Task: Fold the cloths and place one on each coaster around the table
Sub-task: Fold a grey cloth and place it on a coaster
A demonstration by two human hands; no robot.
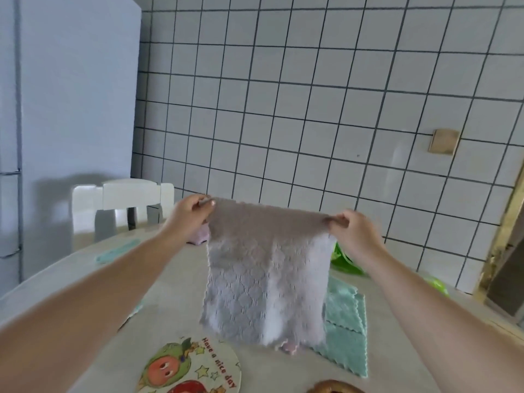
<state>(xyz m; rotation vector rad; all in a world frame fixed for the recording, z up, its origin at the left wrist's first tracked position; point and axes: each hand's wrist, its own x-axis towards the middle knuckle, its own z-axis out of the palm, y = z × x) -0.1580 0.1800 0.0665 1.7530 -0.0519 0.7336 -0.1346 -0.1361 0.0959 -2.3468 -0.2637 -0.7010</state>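
While the left hand and right hand pinch its top corners, a grey waffle-textured cloth hangs above the pale table.

arms — both outstretched, raised | left hand — pinching | right hand — pinching

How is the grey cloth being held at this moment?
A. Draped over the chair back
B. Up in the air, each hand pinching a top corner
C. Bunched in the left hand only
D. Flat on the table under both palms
B: the left hand and right hand each pinch a top corner of the grey cloth, which hangs above the table.
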